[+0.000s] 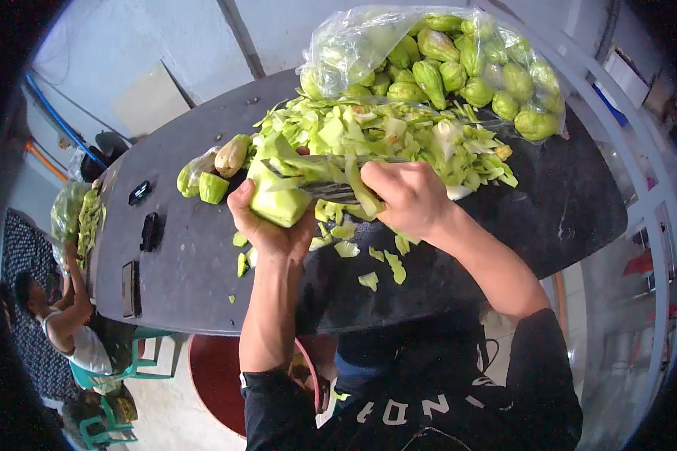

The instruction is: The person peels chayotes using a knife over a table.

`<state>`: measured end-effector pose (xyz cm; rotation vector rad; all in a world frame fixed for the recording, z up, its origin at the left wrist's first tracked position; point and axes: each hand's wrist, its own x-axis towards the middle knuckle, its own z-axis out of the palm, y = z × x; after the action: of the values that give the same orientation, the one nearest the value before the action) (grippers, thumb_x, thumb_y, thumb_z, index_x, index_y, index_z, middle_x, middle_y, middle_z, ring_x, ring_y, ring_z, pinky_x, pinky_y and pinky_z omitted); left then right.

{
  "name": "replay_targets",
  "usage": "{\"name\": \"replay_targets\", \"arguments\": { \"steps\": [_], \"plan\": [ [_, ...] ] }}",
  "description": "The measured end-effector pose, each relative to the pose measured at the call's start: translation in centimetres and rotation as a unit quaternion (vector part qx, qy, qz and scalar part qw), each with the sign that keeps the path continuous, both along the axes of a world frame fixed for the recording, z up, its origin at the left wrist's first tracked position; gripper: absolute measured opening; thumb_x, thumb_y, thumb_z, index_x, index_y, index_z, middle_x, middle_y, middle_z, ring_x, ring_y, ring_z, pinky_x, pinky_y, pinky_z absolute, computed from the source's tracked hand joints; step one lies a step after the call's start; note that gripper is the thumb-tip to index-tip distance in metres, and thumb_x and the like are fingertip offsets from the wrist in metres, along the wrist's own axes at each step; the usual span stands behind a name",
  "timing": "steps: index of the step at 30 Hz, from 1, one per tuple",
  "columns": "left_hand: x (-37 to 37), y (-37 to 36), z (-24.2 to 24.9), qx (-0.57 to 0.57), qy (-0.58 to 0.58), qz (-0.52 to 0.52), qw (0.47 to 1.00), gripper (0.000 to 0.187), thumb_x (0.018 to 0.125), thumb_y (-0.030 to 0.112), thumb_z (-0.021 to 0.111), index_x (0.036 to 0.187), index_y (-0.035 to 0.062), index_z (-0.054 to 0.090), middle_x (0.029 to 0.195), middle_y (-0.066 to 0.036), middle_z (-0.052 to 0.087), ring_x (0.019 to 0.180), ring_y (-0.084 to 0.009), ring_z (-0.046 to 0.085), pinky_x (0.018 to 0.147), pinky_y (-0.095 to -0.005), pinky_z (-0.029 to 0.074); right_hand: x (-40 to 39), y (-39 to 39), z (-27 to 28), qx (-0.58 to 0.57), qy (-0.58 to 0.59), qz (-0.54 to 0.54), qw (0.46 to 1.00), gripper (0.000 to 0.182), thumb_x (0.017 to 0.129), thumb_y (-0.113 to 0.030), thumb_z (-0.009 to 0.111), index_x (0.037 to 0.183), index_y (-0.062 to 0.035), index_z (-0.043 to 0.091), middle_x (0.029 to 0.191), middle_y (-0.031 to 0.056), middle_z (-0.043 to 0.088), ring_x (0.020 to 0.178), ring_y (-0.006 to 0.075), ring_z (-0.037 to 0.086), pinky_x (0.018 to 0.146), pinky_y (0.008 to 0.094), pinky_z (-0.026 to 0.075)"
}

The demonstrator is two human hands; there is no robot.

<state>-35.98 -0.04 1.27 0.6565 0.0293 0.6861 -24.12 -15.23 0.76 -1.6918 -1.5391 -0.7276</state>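
My left hand (269, 234) is closed round a pale green, peeled chayote (280, 204), held over the near part of the table. In my right hand (410, 197) is a knife (329, 193), its handle hidden by the fingers. The blade lies across the top of the chayote, with strips of green peel clinging to it. Just beyond my hands spreads a heap of peelings (399, 139). Several loose peel scraps (346, 248) lie below the chayote. Left of the heap sit a browned chayote (233, 155) and a short cut piece (213, 189).
A clear plastic bag (353, 45) full of unpeeled chayotes (430, 81) stands at the table's far side. Small black objects (150, 231) lie on the dark table (188, 278) at left. A red tub (210, 376) is below the near edge. Another person (68, 323) sits at far left.
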Motion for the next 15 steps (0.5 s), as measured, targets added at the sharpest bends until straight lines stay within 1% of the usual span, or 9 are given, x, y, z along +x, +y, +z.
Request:
{"name": "replay_targets", "arguments": {
  "steps": [2, 3, 6, 8, 10, 11, 12, 14, 15],
  "plan": [
    [0.0, 0.0, 0.1, -0.006, -0.004, -0.021, 1.0, 0.072, 0.077, 0.048, 0.052, 0.131, 0.0001, 0.051, 0.121, -0.019, 0.06, 0.111, -0.0329, 0.057, 0.101, -0.045, 0.042, 0.2, -0.2, -0.1, -0.011, -0.006, -0.008, 1.0, 0.018, 0.071, -0.003, 0.063, 0.081, -0.0091, 0.05, 0.064, 0.0073, 0.061, 0.058, 0.0281, 0.065, 0.048, 0.0407, 0.051],
    [-0.1, 0.0, 0.1, 0.02, -0.016, -0.034, 0.999, 0.07, 0.077, 0.046, 0.052, 0.131, 0.0011, 0.051, 0.122, -0.019, 0.059, 0.112, -0.0325, 0.057, 0.101, -0.0444, 0.042, 0.0, -0.4, 0.2, -0.009, -0.004, 0.009, 1.0, 0.018, 0.071, -0.003, 0.062, 0.082, -0.0091, 0.05, 0.064, 0.0072, 0.061, 0.058, 0.028, 0.065, 0.048, 0.0406, 0.051],
    [-0.3, 0.0, -0.2, 0.031, -0.022, -0.062, 0.997, 0.071, 0.076, 0.046, 0.053, 0.132, 0.002, 0.05, 0.123, -0.019, 0.059, 0.114, -0.0329, 0.056, 0.1, -0.0454, 0.042, -0.5, -0.7, 0.7, -0.021, -0.005, 0.025, 0.999, 0.016, 0.073, -0.002, 0.061, 0.082, -0.0091, 0.05, 0.063, 0.007, 0.061, 0.059, 0.0274, 0.066, 0.049, 0.0406, 0.051],
    [-0.3, -0.2, -0.2, 0.02, -0.012, -0.055, 0.998, 0.074, 0.074, 0.046, 0.055, 0.133, 0.0025, 0.049, 0.123, -0.018, 0.059, 0.115, -0.0336, 0.055, 0.101, -0.0464, 0.042, 0.2, -0.1, 0.2, 0.001, -0.007, 0.001, 1.0, 0.016, 0.073, -0.003, 0.062, 0.082, -0.0087, 0.05, 0.063, 0.0073, 0.061, 0.059, 0.0268, 0.066, 0.048, 0.0406, 0.051],
    [-0.3, -0.5, 0.0, 0.024, 0.029, -0.043, 0.998, 0.075, 0.072, 0.045, 0.056, 0.133, 0.0028, 0.049, 0.126, -0.017, 0.058, 0.117, -0.0332, 0.054, 0.103, -0.0452, 0.042, 1.0, -0.1, 0.1, 0.004, -0.006, -0.012, 1.0, 0.016, 0.074, -0.005, 0.063, 0.082, -0.009, 0.05, 0.064, 0.0079, 0.062, 0.058, 0.0266, 0.066, 0.048, 0.0403, 0.052],
    [-0.2, -0.7, 0.1, 0.025, 0.012, -0.047, 0.998, 0.075, 0.072, 0.045, 0.056, 0.133, 0.0023, 0.049, 0.127, -0.016, 0.057, 0.118, -0.0332, 0.053, 0.104, -0.0481, 0.041, 0.9, -0.3, 0.1, 0.003, -0.004, -0.012, 1.0, 0.015, 0.075, -0.005, 0.063, 0.082, -0.0089, 0.05, 0.063, 0.0084, 0.062, 0.058, 0.0274, 0.066, 0.048, 0.0406, 0.052],
    [-0.1, -0.6, 0.0, 0.025, 0.011, -0.048, 0.998, 0.075, 0.072, 0.045, 0.056, 0.133, 0.0023, 0.049, 0.127, -0.016, 0.057, 0.118, -0.0332, 0.053, 0.104, -0.0481, 0.041, 0.7, -0.4, 0.1, 0.002, 0.0, -0.009, 1.0, 0.014, 0.076, -0.006, 0.063, 0.082, -0.0089, 0.05, 0.063, 0.0088, 0.062, 0.057, 0.0281, 0.066, 0.048, 0.0409, 0.051],
    [-0.1, -0.2, -0.4, 0.027, 0.003, -0.04, 0.999, 0.076, 0.072, 0.045, 0.057, 0.133, 0.0015, 0.048, 0.125, -0.017, 0.058, 0.12, -0.033, 0.053, 0.103, -0.0542, 0.04, 0.4, -0.4, -0.1, 0.007, 0.0, 0.0, 1.0, 0.014, 0.078, -0.007, 0.063, 0.082, -0.0093, 0.05, 0.062, 0.0092, 0.062, 0.058, 0.0292, 0.066, 0.048, 0.0413, 0.052],
    [-0.2, -0.3, -0.2, 0.034, 0.003, -0.031, 0.999, 0.076, 0.073, 0.045, 0.056, 0.133, 0.0006, 0.048, 0.123, -0.018, 0.058, 0.116, -0.0338, 0.055, 0.099, -0.0563, 0.044, 0.6, -0.3, 0.1, -0.011, 0.012, -0.015, 1.0, 0.013, 0.078, -0.006, 0.063, 0.084, -0.0089, 0.051, 0.062, 0.0107, 0.063, 0.059, 0.0306, 0.066, 0.049, 0.0426, 0.052]
  ]
}}
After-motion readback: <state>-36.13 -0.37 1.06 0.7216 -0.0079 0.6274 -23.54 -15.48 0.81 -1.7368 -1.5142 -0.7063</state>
